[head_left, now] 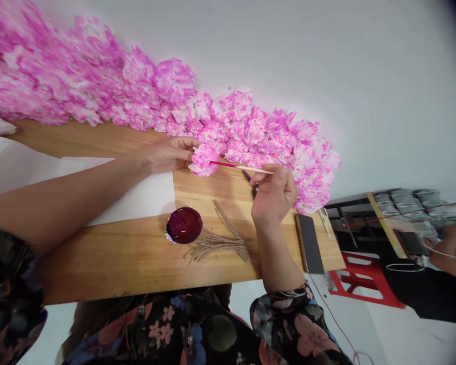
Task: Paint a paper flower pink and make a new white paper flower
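A small pink-and-white artificial flower [203, 160] is held by my left hand [174, 155], whose fingers close round its back and left side. My right hand [275, 190] grips a thin stick-like brush [247, 168] with a pale shaft and a dark red end. That red end touches the flower's petals at the right. Below the hands, on the wooden table [137, 268], stands a small cup of dark red liquid [184, 225]. To its right lies a bundle of thin brown stems [222, 243].
Heaped pink-and-white flowers [99, 76] line the table's back edge along the wall. White paper [148, 197] lies under my left forearm. Black-handled scissors [255, 190] are partly hidden by my right hand. A dark phone [309, 243], a red stool [365, 279] and another person's arm [450, 253] are at right.
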`<state>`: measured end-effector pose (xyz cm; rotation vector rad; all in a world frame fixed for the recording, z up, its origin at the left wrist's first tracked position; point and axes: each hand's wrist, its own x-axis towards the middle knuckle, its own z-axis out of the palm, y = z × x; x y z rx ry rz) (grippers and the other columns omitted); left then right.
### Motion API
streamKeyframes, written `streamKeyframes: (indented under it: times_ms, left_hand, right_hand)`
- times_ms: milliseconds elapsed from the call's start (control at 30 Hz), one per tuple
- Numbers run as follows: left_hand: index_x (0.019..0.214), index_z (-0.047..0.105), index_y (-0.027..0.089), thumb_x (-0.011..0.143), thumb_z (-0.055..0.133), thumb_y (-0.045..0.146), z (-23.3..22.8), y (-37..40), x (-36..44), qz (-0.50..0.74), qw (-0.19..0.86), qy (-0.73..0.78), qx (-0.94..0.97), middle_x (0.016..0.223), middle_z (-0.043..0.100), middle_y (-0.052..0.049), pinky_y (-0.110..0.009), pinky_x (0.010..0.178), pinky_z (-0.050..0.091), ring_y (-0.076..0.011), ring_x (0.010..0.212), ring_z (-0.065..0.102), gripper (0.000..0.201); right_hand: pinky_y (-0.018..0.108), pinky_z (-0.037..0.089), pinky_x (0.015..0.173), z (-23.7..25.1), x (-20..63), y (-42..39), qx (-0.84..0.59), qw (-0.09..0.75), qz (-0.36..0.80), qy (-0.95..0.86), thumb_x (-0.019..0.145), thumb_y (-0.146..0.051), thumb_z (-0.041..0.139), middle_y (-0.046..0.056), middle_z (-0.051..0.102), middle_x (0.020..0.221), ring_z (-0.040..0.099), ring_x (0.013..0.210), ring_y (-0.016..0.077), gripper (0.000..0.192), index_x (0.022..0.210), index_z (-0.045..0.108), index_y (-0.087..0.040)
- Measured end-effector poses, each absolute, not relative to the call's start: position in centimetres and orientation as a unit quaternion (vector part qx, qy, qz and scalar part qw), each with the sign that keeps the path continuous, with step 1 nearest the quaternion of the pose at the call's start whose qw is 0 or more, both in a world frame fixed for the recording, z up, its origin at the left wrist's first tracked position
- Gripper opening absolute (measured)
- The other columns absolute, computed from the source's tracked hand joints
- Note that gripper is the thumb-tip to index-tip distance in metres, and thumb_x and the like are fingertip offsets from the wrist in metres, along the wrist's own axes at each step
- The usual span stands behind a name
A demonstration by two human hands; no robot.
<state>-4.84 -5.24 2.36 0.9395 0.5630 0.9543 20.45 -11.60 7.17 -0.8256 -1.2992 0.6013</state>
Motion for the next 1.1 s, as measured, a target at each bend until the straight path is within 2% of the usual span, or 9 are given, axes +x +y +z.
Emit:
streamKeyframes:
  times_ms: [100,200,333,500,600,733,867,1000,1100]
  left_hand:
    - [0.086,0.077,0.016,0.079,0.087,0.009,2.4,-5.2,-4.8,0.439,0.743,0.265,0.43,0.076,0.072,-0.001,-0.024,0.073,0.053,-0.0116,0.067,0.068,0.014]
    - [0.086,0.077,0.016,0.074,0.091,0.009,2.2,-5.2,-4.7,0.441,0.747,0.246,0.433,0.074,0.072,-0.001,-0.024,0.074,0.055,-0.0123,0.068,0.069,0.02]
    - [0.086,0.076,0.016,0.078,0.089,0.01,2.1,-5.3,-4.6,0.454,0.739,0.265,0.421,0.071,0.07,-0.001,-0.028,0.076,0.057,-0.0159,0.072,0.072,0.016]
    - [0.088,0.078,0.015,0.083,0.083,0.007,2.4,-5.5,-4.3,0.471,0.731,0.305,0.389,0.076,0.071,-0.002,-0.031,0.078,0.058,-0.0179,0.076,0.074,0.011]
    - [0.088,0.078,0.014,0.083,0.083,0.006,2.6,-5.5,-4.3,0.47,0.73,0.309,0.389,0.078,0.072,-0.002,-0.031,0.08,0.058,-0.0184,0.08,0.075,0.011]
    - [0.087,0.078,0.014,0.08,0.085,0.007,2.5,-5.4,-4.5,0.452,0.737,0.278,0.419,0.075,0.071,-0.001,-0.028,0.08,0.056,-0.0162,0.079,0.073,0.012]
    - [0.086,0.078,0.014,0.072,0.092,0.01,2.2,-5.3,-4.7,0.447,0.742,0.245,0.436,0.074,0.072,-0.001,-0.026,0.076,0.056,-0.0136,0.073,0.068,0.02]
    - [0.083,0.076,0.016,0.077,0.091,0.015,2.1,-5.2,-4.7,0.45,0.73,0.269,0.439,0.071,0.071,-0.001,-0.029,0.075,0.056,-0.0159,0.073,0.069,0.016]
    - [0.08,0.075,0.018,0.075,0.093,0.015,2.2,-5.4,-4.8,0.46,0.727,0.263,0.436,0.068,0.068,0.001,-0.028,0.072,0.055,-0.0144,0.068,0.066,0.019]
  right_hand:
    - [0.026,0.048,0.053,7.8,20.0,-12.3,-0.31,0.71,0.257,-0.578,0.104,-0.048,0.062,-0.004,0.059,0.059,0.058,0.052,0.0108,0.035,0.082,0.074,-0.024]
    - [0.026,0.044,0.048,8.0,19.3,-13.6,-0.252,0.687,0.265,-0.628,0.106,-0.045,0.059,-0.006,0.05,0.049,0.051,0.045,0.0118,0.038,0.076,0.07,-0.025]
    - [0.028,0.047,0.049,7.7,18.9,-15.1,-0.168,0.574,0.261,-0.758,0.109,-0.038,0.053,-0.005,0.057,0.052,0.055,0.047,0.0134,0.034,0.085,0.075,-0.027]
    - [0.03,0.048,0.052,7.5,19.1,-15.2,-0.037,0.428,0.127,-0.894,0.106,-0.032,0.057,-0.002,0.066,0.062,0.06,0.056,0.0142,0.023,0.099,0.077,-0.025]
    - [0.031,0.047,0.054,7.7,19.2,-15.2,-0.026,0.387,0.075,-0.919,0.104,-0.032,0.061,-0.003,0.065,0.062,0.058,0.058,0.0138,0.019,0.098,0.077,-0.026]
    - [0.03,0.043,0.053,8.0,19.1,-15.8,-0.028,0.357,0.055,-0.932,0.095,-0.031,0.076,-0.006,0.061,0.061,0.055,0.058,0.0117,0.003,0.096,0.076,-0.028]
    - [0.028,0.039,0.049,7.9,18.1,-16.4,0.015,0.347,0.018,-0.938,0.092,-0.041,0.082,-0.009,0.058,0.058,0.053,0.055,0.0092,0.016,0.085,0.075,-0.029]
    - [0.025,0.042,0.051,7.4,17.2,-16.7,0.061,0.361,0.009,-0.93,0.091,-0.046,0.084,-0.009,0.054,0.057,0.052,0.057,0.0079,0.027,0.076,0.073,-0.026]
    - [0.027,0.041,0.053,7.1,17.1,-16.8,0.067,0.332,0.03,-0.941,0.092,-0.048,0.083,-0.008,0.053,0.058,0.051,0.057,0.0086,0.03,0.075,0.072,-0.026]
